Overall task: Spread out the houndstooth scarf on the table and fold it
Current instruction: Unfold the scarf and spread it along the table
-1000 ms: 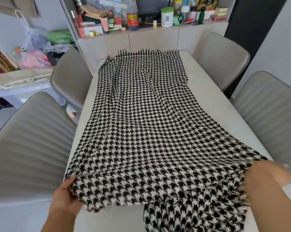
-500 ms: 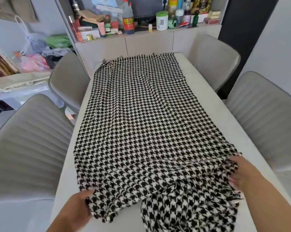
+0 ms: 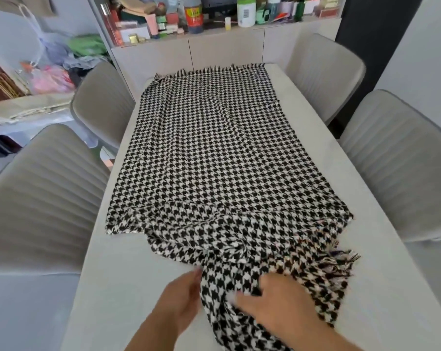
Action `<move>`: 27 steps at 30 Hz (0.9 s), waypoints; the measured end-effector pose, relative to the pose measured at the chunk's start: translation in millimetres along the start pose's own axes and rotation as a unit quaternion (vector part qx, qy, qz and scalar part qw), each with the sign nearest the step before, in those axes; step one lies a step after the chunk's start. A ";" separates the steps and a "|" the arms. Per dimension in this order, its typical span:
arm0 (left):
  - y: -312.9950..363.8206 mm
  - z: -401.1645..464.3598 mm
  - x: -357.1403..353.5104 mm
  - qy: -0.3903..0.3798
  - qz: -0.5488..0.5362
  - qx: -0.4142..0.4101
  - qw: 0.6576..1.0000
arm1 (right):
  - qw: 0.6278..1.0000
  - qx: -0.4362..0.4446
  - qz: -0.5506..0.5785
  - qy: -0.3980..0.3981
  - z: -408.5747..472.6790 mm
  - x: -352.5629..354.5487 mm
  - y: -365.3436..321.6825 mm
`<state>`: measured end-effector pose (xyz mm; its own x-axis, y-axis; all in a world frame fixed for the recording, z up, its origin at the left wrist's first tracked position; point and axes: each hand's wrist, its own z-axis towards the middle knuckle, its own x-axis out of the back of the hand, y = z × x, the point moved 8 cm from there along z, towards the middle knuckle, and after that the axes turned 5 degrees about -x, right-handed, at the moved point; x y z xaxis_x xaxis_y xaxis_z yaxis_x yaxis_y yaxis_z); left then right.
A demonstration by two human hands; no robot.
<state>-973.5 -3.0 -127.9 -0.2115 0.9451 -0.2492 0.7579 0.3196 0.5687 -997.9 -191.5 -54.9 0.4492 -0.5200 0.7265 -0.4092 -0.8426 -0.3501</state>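
1. The houndstooth scarf point(image 3: 214, 153) is shown laid along the tabletop point(image 3: 128, 269); its fringed far end reaches the far edge, and the far portion lies nearly flat, with shallow creases.
2. The near portion is bunched toward the near right corner, where a fringed end point(image 3: 341, 262) is heaped on itself.
3. The left hand point(image 3: 181, 297) is seen beside the bunched cloth, touching its left margin; whether its grip is closed on the fabric cannot be told because of blur.
4. The right hand point(image 3: 277, 305) rests on top of the bunch, fingers curled into it; a firm grip cannot be confirmed.
5. Judged step: spreading, unfinished. The bunch is best opened by finding both near corners, drawing them apart and toward the near edge, then smoothing creases outward before any fold is made.
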 end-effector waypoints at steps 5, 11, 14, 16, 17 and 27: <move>-22.4 -13.1 -56.4 -0.105 -0.152 0.068 0.980 | 0.993 0.087 -0.009 0.079 -3.0 -27.0 -8.1; -28.1 -14.2 -46.9 -0.101 -0.016 0.010 0.995 | 0.854 -0.020 0.502 -0.137 -19.5 10.0 8.4; -21.2 -30.2 -66.2 -0.143 -0.011 -0.023 0.989 | 0.853 -0.040 0.496 -0.159 -31.9 14.4 21.0; -15.2 -44.1 -71.7 -0.161 -0.081 -0.026 0.983 | 0.848 -0.058 0.512 -0.125 -29.4 17.8 32.7; -12.1 -48.3 -68.2 -0.162 -0.114 -0.032 0.980 | 0.843 -0.087 0.520 -0.108 -23.1 18.8 36.5; -28.5 -118.1 52.9 -0.053 -0.020 -0.114 0.992 | 0.721 -0.092 0.680 0.100 -72.1 18.5 90.7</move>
<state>-1079.1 46.0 -64.7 -0.1634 0.9224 -0.3499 0.5889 0.3758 0.7155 -1084.0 -267.5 -30.6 -0.5826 -0.8011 -0.1372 -0.4694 0.4695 -0.7479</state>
